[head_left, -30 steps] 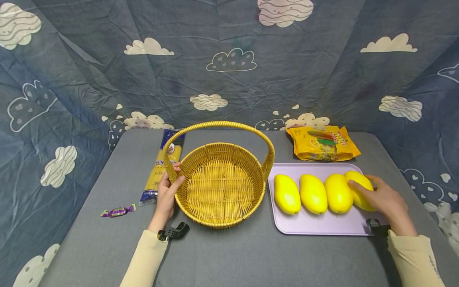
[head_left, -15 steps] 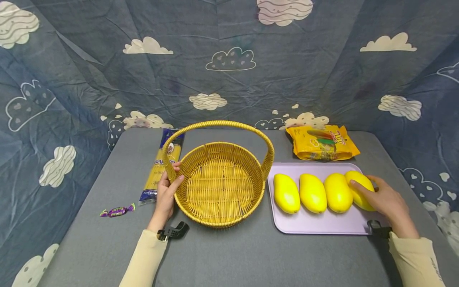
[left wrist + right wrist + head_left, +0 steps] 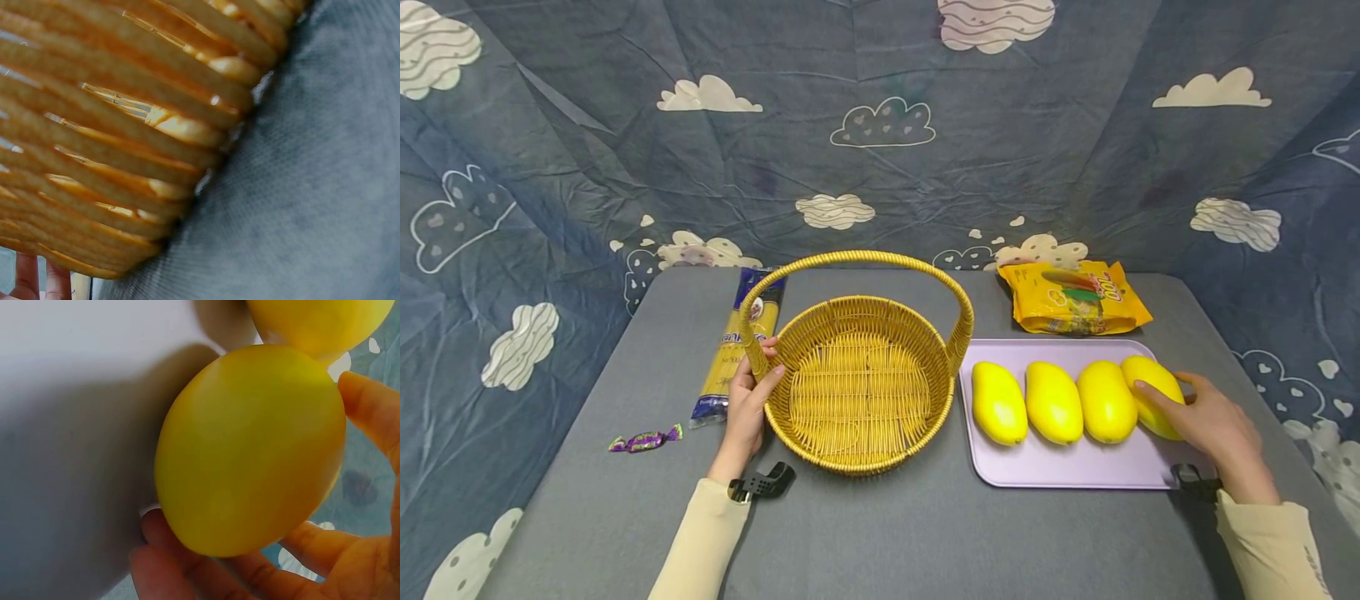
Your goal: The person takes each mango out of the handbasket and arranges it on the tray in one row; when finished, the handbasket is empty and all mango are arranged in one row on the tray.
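Observation:
With thumb over the near-left rim, my left hand grips the round golden wicker basket, whose tall handle arches above it. In the left wrist view the woven basket wall fills the left side and a couple of fingers show at the bottom. My right hand is around the rightmost yellow mango, thumb on one side and fingers curved on the other. The right wrist view shows that mango up close. It lies beside several other mangoes in a row on a lilac tray.
Behind the tray lies a yellow snack bag. A spaghetti packet lies left of the basket, partly behind the handle and hand. Farther left is a purple wrapped candy. A cloud-print cloth hangs behind the grey table.
My right hand has shifted slightly right and toward me, its thumb sliding a little along the mango, which stays in place. The left hand and basket hold still.

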`<state>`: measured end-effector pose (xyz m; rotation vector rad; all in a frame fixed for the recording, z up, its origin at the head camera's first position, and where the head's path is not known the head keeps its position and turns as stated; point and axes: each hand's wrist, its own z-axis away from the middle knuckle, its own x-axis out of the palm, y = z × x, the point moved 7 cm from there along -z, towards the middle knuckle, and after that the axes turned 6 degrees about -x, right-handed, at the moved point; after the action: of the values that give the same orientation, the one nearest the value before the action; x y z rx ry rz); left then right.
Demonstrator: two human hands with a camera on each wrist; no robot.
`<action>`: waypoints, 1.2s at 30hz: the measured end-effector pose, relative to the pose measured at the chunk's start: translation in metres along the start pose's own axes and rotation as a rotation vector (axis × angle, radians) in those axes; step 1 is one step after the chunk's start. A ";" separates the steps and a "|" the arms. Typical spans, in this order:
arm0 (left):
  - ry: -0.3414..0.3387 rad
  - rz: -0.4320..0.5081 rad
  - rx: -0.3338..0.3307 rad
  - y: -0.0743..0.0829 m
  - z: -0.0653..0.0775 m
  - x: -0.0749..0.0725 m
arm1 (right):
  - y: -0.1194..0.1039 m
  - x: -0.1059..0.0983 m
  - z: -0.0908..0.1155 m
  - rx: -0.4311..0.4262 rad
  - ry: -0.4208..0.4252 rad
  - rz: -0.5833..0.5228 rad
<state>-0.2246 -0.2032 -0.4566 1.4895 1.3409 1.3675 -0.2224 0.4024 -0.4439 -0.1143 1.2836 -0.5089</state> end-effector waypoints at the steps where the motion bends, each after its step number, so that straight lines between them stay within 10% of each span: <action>1: -0.001 0.000 0.002 0.000 0.000 0.000 | 0.001 0.000 0.000 0.011 0.001 0.002; 14: 0.002 -0.018 -0.015 -0.002 0.000 0.000 | 0.007 -0.008 0.012 0.052 0.059 0.013; 23: 0.009 -0.011 -0.010 -0.001 0.000 0.000 | -0.003 -0.017 0.025 0.008 0.262 0.003; 36: 0.069 0.070 -0.007 0.013 0.007 -0.010 | -0.078 -0.016 0.054 -0.492 0.502 -0.161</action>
<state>-0.2140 -0.2150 -0.4478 1.5099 1.3365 1.4784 -0.1985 0.3297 -0.3856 -0.5299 1.8864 -0.3574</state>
